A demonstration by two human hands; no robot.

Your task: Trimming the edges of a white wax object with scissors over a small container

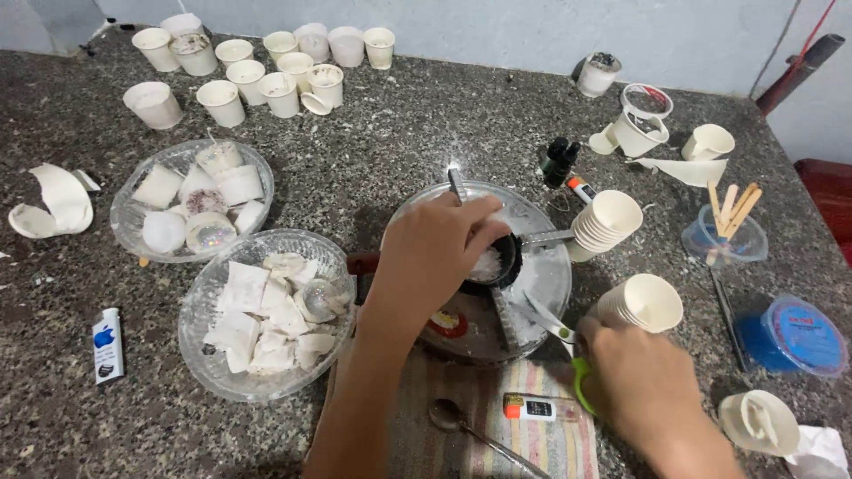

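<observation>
- The left hand [432, 257] curls down over a small black pan [497, 259] of white flakes; it seems to grip something at the pan's rim, but I cannot tell what.
- The right hand [645, 388] is closed on the green handles of 1 pair of scissors [557, 330], whose blades point toward the pan.
- The pan sits in a round glass dish [543, 275] at the middle of the worktop [390, 142].
- 2 stacks of paper cups [608, 222] lie on their sides just right of the dish.
- 2 clear bowls [206, 350] stand at the left, both filled with white wax pieces.
- About 14 single white cups [280, 89] cluster at the far left edge, near the pale wall.
- 1 clear cup [723, 239] at the right holds 4 wooden sticks.
- 1 blue round container [792, 337] with a red-printed lid sits near the right edge.
- 2 lighters: a white one [107, 344] with a blue mark lies far left, another [531, 407] with an orange end lies on the striped cloth [484, 390] beside 1 spoon [446, 415].
- The worktop is dark speckled stone, dusted with white crumbs.
</observation>
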